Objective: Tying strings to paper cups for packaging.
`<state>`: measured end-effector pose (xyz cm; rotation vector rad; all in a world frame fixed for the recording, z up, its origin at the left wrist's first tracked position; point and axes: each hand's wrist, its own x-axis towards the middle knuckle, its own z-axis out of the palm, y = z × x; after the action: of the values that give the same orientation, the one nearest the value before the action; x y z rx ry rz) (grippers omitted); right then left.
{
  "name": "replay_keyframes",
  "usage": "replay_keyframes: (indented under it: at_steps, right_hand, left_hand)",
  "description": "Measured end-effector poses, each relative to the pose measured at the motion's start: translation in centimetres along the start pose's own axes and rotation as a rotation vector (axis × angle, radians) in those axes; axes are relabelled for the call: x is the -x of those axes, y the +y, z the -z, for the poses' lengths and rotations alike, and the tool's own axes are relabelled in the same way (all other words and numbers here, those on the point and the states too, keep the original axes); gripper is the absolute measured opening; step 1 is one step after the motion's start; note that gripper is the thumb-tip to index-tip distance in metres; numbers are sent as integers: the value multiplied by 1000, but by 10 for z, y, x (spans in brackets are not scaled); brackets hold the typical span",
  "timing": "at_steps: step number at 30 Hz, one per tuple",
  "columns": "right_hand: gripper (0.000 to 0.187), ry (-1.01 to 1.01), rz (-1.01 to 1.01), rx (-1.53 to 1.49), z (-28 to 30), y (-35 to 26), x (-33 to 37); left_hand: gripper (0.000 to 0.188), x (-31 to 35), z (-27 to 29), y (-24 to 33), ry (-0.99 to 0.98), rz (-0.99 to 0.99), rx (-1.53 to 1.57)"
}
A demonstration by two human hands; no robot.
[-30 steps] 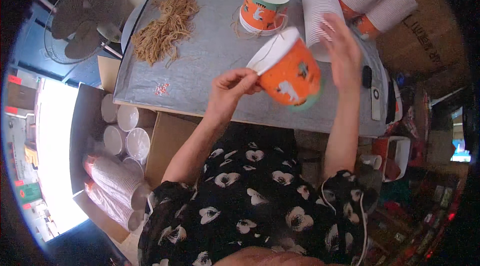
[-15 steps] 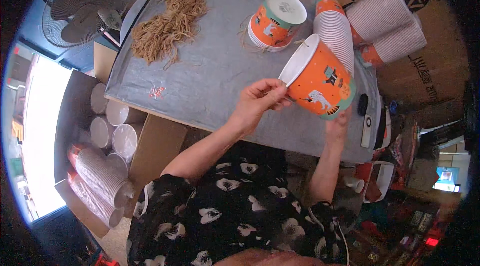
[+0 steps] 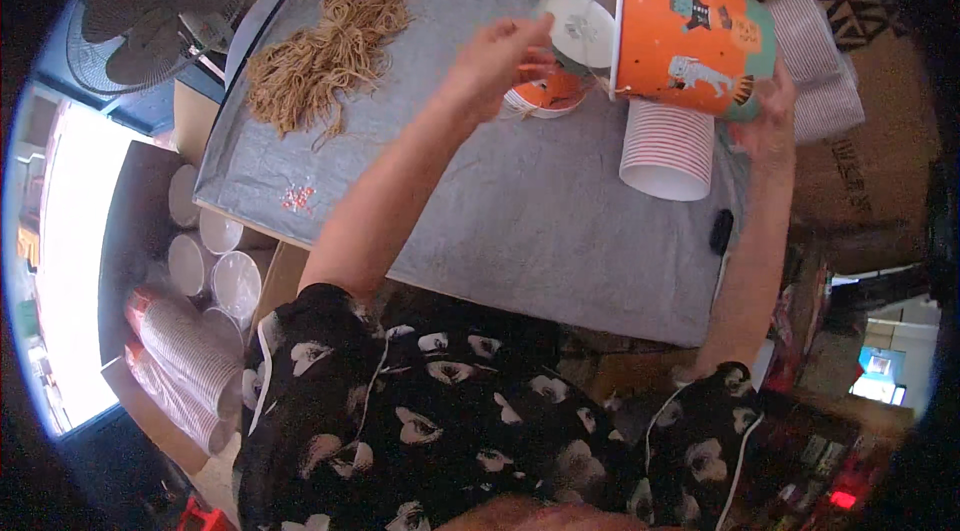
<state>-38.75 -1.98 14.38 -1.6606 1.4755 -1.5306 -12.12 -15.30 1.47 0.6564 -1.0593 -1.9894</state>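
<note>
My right hand (image 3: pixel 772 116) grips the base end of a large orange paper cup (image 3: pixel 680 36), printed with animal figures and banded green at its base. The cup lies sideways in the air, its white rim facing left, and a knot of twine shows at the lower rim. My left hand (image 3: pixel 497 61) is raised beside an upturned cup (image 3: pixel 548 96) with a white base (image 3: pixel 580 28); its fingers look apart, somewhat blurred, and whether they touch that cup is unclear. Below the held cup, a nested stack of paper cups (image 3: pixel 668 156) lies on the grey-covered table (image 3: pixel 480 231).
A bundle of brown twine (image 3: pixel 335 46) lies at the table's far left, with small red and white bits (image 3: pixel 298 198) nearer me. More cup stacks (image 3: pixel 805 41) rest at the right by a cardboard box (image 3: pixel 850 166). An open carton (image 3: pixel 285 271) of cups and a fan (image 3: pixel 140 21) stand left.
My right hand has lifted the orange cup up and to the right. The left hand has come off its rim and moved up toward the upturned cup.
</note>
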Motion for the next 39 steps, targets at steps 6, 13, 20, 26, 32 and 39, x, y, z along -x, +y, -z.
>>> replay_keyframes:
  at_steps: [6,13,20,26,32,39]
  right_hand:
    - [93,-220,24,44,-12,-41,-43]
    - [94,-315,118,397,-5,-31,-77]
    - [86,-350,-32,446,-38,4,-88]
    - [92,-353,-91,616,-66,23,-99]
    - [92,-750,263,-64,-67,40,-95]
    - [105,-427,-183,936,-118,58,-91]
  left_hand:
    - [77,-14,0,-21,320,-605,-638]
    - [18,-49,35,-6,-195,62,474]
    - [12,-87,77,-35,-136,160,758]
    - [15,-103,69,-59,237,175,443]
    - [19,-124,73,-105,399,-60,-135]
    - [34,-115,101,-114,560,-96,-640]
